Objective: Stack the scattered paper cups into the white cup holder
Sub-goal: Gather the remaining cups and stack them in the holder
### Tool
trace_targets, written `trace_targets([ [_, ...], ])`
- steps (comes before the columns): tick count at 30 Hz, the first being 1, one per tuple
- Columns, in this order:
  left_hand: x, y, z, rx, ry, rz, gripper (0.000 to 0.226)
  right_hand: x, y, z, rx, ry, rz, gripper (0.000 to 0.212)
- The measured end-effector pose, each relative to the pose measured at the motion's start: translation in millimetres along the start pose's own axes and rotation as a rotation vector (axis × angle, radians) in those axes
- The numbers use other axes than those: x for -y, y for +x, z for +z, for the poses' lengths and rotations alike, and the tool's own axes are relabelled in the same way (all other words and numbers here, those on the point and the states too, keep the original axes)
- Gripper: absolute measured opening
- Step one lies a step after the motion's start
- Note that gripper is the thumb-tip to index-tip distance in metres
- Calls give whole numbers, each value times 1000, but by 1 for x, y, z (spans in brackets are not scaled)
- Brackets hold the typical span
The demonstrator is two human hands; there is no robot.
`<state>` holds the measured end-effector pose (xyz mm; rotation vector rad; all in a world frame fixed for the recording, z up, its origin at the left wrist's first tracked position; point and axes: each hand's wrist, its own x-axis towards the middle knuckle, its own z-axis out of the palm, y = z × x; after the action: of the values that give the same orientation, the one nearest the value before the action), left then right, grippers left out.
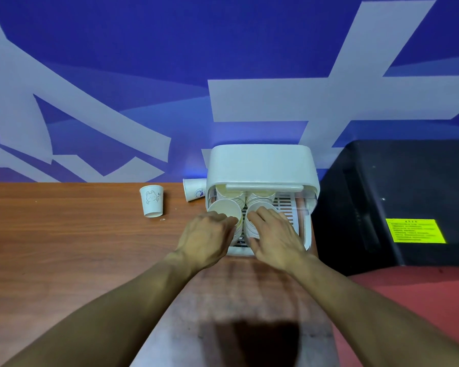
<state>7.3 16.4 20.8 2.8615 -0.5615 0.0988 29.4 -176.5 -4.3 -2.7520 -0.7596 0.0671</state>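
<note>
While left hand (pixel 210 235) and right hand (pixel 277 235) grip stacks (pixel 223 209) (inside the cup holder (pixel 260 165)), two cups (pixel 151 201) wait loose at ten o'clock.

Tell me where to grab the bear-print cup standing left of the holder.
Take the bear-print cup by its side wall just under the rim, coming from the near right side with the left hand. It stands upright, mouth up, alone on the table, and widens toward the rim, so a grip there should not slip off when lifted.
</note>
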Motion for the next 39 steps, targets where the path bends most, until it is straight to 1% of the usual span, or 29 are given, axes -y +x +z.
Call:
trace_targets([
  [3, 0, 0, 4, 37, 8, 24, 12, 1, -1, 4, -27, 19, -1, 41],
  [8, -4, -6, 11, 58, -8, 23, 2, 2, -1, 7, -43, 26, 3, 44],
  [13, -3, -5, 15, 89, -9, 0, 6, 4, -3, 9, -56, 11, 12, 45],
  [17, -7, -3, 12, 96, -2, -5, 16, 8, -5, 9, -47, 12, 38, 46],
  [22, -12, -1, 9, 107, -9, -24, 17, 13, -8, 6, -1, 22, 65, 42],
  [25, -11, -2, 10, 135, -21, -60, 7, 19, -7, 0, 25, 67, 92, 37],
  [27, -6, -7, 13, 86, -116, -59, 17, 24, -7, -4, 1, 88, 121, 37],
  [30, 2, -20, 16, -72, -273, -79, 32, 38, -7, -10, -110, 87, 107, 35],
  [32, 13, -28, 14, -182, -294, -132, 31, 53, -4, -15, -186, 93, 73, 35],
  [34, 31, -35, 10, -256, -285, -196, 28, 72, 5, -18, -245, 98, 31, 33],
  [36, 54, -44, 7, -264, -276, -243, 29, 93, 18, -18, -267, 96, -27, 30],
  [39, 87, -54, 0, -253, -308, -300, 28, 125, 43, -11, -242, 49, -104, 28],
])
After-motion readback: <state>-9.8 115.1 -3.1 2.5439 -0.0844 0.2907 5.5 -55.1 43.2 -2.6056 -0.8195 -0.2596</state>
